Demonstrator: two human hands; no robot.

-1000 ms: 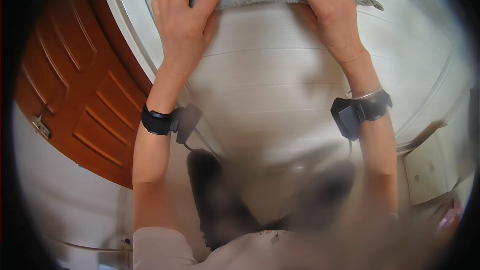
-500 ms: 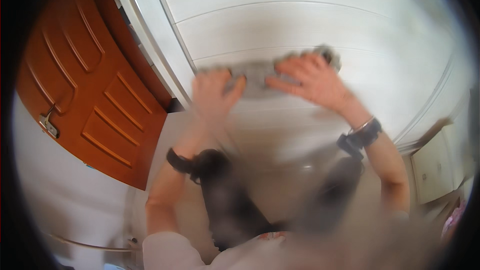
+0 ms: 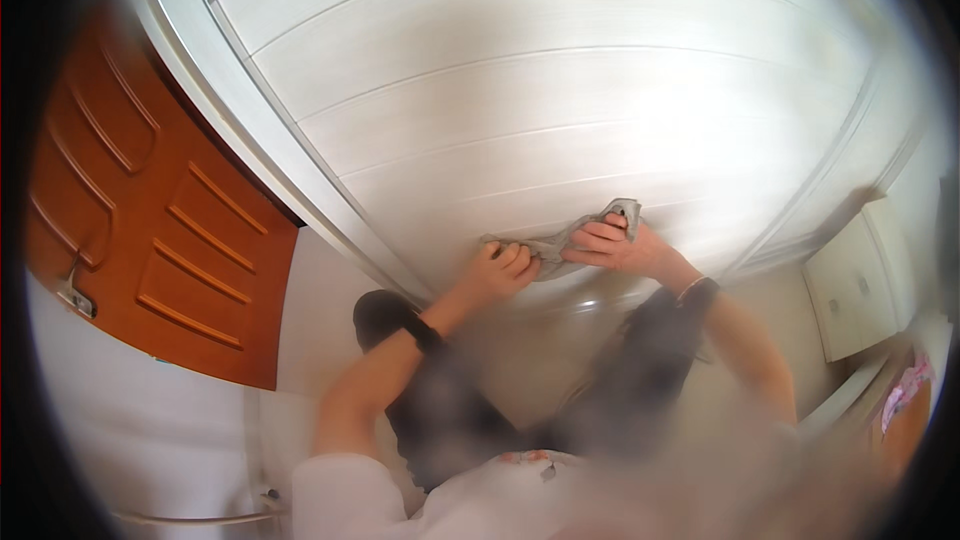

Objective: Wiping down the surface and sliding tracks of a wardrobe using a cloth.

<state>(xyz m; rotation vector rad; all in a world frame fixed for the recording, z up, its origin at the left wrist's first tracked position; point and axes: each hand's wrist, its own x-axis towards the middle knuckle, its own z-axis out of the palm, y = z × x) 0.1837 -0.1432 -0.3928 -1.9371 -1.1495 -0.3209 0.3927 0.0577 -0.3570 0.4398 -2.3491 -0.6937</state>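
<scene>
A crumpled grey cloth (image 3: pixel 549 254) stretches between my two hands, low in front of a white panelled surface (image 3: pixel 520 100). My left hand (image 3: pixel 500 272) has its fingers curled round the cloth's left end. At the other end, my right hand (image 3: pixel 622 246) grips the bunched cloth, and a corner sticks up above its fingers. Both hands are above my bent knees. Dark bands circle both wrists.
An orange-brown panelled door (image 3: pixel 170 210) with a metal handle (image 3: pixel 76 292) stands at the left, beside a pale frame (image 3: pixel 250 130). To the right is a small white cabinet (image 3: pixel 855 285), with pink fabric (image 3: pixel 908 390) near it. Beneath me lies a glossy beige floor (image 3: pixel 530 360).
Both hands have come down and closer together. The cloth, spread flat under my fingers before, is now bunched in my grip. My view has shifted, showing more of the panelled surface.
</scene>
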